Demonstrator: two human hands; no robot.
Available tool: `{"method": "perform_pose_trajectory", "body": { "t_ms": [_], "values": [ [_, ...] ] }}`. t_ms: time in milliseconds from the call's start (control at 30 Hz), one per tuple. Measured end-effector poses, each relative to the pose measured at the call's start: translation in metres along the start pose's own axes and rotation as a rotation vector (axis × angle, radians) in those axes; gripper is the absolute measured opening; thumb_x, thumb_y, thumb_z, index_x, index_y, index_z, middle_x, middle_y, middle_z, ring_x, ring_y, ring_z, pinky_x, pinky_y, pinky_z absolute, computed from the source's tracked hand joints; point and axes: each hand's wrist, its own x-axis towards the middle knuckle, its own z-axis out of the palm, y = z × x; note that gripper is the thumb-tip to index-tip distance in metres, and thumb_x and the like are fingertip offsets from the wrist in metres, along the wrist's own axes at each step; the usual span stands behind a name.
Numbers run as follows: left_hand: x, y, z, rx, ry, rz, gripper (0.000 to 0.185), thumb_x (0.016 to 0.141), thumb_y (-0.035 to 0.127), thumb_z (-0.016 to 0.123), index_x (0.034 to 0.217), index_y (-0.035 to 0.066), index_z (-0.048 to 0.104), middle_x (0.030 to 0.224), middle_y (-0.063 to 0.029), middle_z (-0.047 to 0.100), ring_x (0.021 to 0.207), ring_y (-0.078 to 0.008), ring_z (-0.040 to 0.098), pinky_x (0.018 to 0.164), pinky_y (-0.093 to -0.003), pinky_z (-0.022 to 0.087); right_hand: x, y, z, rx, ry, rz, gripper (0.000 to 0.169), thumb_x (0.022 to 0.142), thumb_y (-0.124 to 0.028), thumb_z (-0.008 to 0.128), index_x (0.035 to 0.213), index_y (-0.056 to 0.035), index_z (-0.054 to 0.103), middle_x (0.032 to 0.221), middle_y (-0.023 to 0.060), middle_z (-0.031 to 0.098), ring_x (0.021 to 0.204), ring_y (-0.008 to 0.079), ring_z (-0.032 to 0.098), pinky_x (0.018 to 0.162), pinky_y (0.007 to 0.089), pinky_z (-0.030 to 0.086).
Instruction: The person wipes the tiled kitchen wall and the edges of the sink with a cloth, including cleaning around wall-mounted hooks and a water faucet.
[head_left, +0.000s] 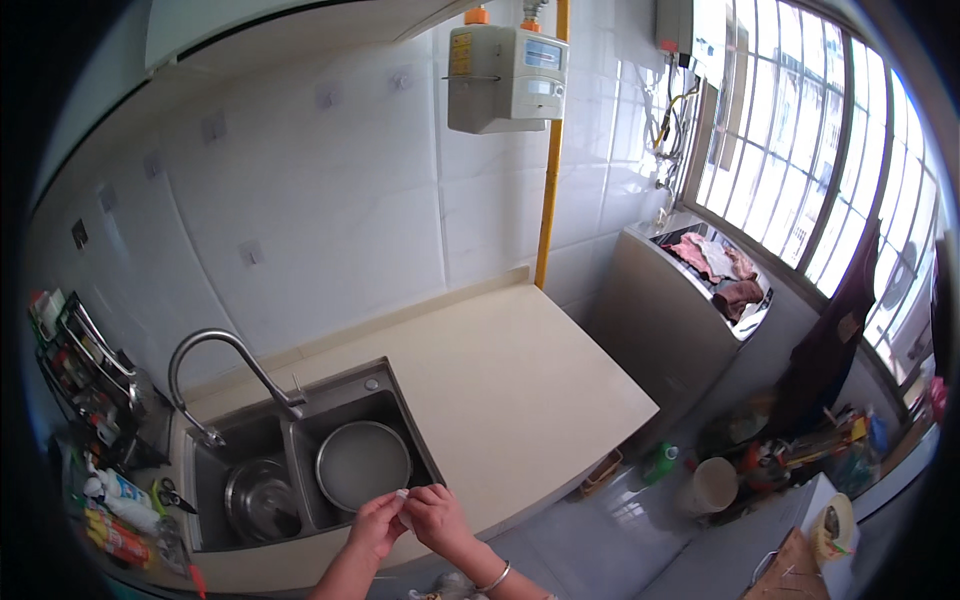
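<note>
My left hand (377, 523) and my right hand (435, 517) meet over the front edge of the double sink (294, 480). Both sets of fingers pinch a small white item (406, 510); what it is cannot be told. A bangle circles my right wrist. Just beyond the hands, a round metal basin (364, 466) with cloudy liquid sits in the right sink bowl. In the left bowl stands a shiny metal pot (262, 499), below the curved faucet (225, 337).
A beige countertop (517, 390) extends right of the sink. Bottles (124, 491), scissors (174, 495) and a rack crowd the left. A gas meter (506, 75) hangs on the wall. Clothes (712, 259) lie on a washing machine (667, 322); a bucket (712, 486) stands on the floor.
</note>
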Motion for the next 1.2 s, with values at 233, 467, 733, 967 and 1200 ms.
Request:
{"method": "perform_pose_trajectory", "body": {
  "t_ms": [233,467,733,967,1200],
  "values": [
    [0.018,0.012,-0.014,0.057,-0.051,0.096,0.015,0.085,0.006,0.06,0.1,0.001,0.061,0.087,-0.0053,0.063,0.076,-0.0139,0.061,0.068,-0.0264,0.051,0.022,0.001,0.005,0.111,-0.053,0.018,0.025,0.073,-0.002,0.062,0.096,-0.0106,0.063,0.085,0.0047,0.061,0.081,0.0247,0.057,0.069,0.035,0.045],
    [0.034,0.027,-0.021,0.139,-0.043,0.17,0.02,0.084,0.007,0.059,0.103,0.004,0.058,0.092,-0.0025,0.06,0.078,-0.009,0.056,0.062,-0.0208,0.044,0.038,-0.008,0.027,0.198,0.034,0.221,0.037,0.074,-0.002,0.06,0.11,-0.0092,0.057,0.102,0.0121,0.053,0.093,0.0314,0.056,0.075,0.0372,0.049],
    [0.056,0.019,-0.003,0.117,-0.234,-0.087,0.044,0.09,0.013,0.054,0.13,-0.002,0.042,0.107,-0.0064,0.057,0.089,-0.0115,0.057,0.069,-0.0219,0.047,0.022,0.017,0.015,-0.067,-0.083,0.311,0.032,0.072,-0.005,0.061,0.105,-0.0048,0.058,0.093,0.0103,0.059,0.087,0.0304,0.056,0.074,0.0363,0.049],
    [0.067,-0.003,0.041,0.098,-0.35,-0.173,0.029,0.092,0.018,0.053,0.116,0.001,0.054,0.098,-0.0034,0.06,0.083,-0.0094,0.059,0.069,-0.0225,0.05,0.013,0.037,-0.021,-0.056,0.116,0.345,0.03,0.071,-0.001,0.061,0.1,-0.0054,0.057,0.092,0.0106,0.059,0.088,0.0307,0.056,0.073,0.037,0.049],
    [0.042,-0.052,0.069,0.106,-0.158,-0.153,0.019,0.094,0.017,0.048,0.099,0.004,0.061,0.091,-0.0051,0.063,0.079,-0.0157,0.063,0.07,-0.031,0.054,-0.015,0.058,-0.052,-0.011,0.01,0.196,0.036,0.069,0.004,0.062,0.104,-0.0058,0.059,0.096,0.0122,0.062,0.088,0.029,0.06,0.074,0.0369,0.051]
  ]
}}
